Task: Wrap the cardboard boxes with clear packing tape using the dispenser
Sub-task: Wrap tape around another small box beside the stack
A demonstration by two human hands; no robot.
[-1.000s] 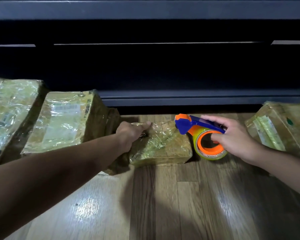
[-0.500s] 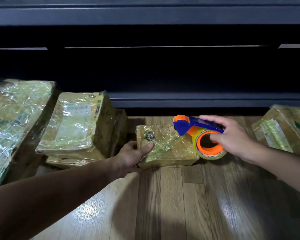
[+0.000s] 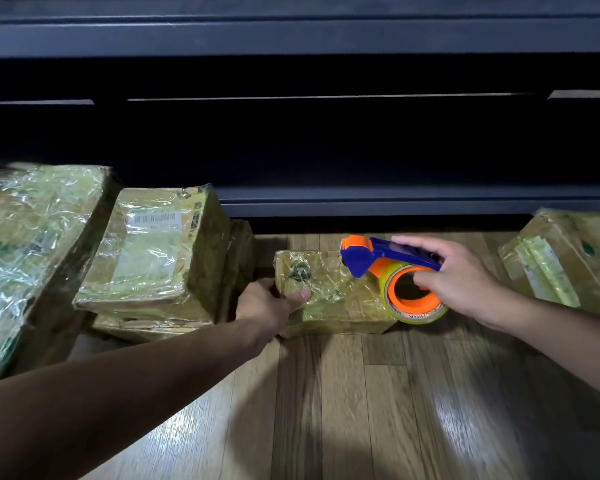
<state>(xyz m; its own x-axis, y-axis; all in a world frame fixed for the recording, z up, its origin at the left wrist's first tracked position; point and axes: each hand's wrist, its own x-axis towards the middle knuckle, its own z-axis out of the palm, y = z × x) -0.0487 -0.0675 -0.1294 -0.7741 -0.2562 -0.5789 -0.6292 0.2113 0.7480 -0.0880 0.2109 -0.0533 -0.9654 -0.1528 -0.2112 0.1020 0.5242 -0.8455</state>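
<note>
A small cardboard box (image 3: 340, 296) covered in crinkled clear tape lies on the wooden floor at the centre. My left hand (image 3: 267, 306) grips its near left corner, thumb on the top face. My right hand (image 3: 461, 275) holds the blue and orange tape dispenser (image 3: 392, 268) with its roll of clear tape (image 3: 413, 299) against the box's right end. The dispenser's orange nose sits over the box's far right top edge.
Two larger taped boxes (image 3: 153, 251) (image 3: 32, 247) are stacked on the left, the nearer one on another flat box (image 3: 142, 327). A further taped box (image 3: 565, 265) lies at the right. A dark low cabinet (image 3: 326, 133) runs along the back. Wooden floor (image 3: 361, 410) lies in front.
My left hand slid from the box's far left top down to its near left corner and took hold there. The dispenser stayed at the box's right end.
</note>
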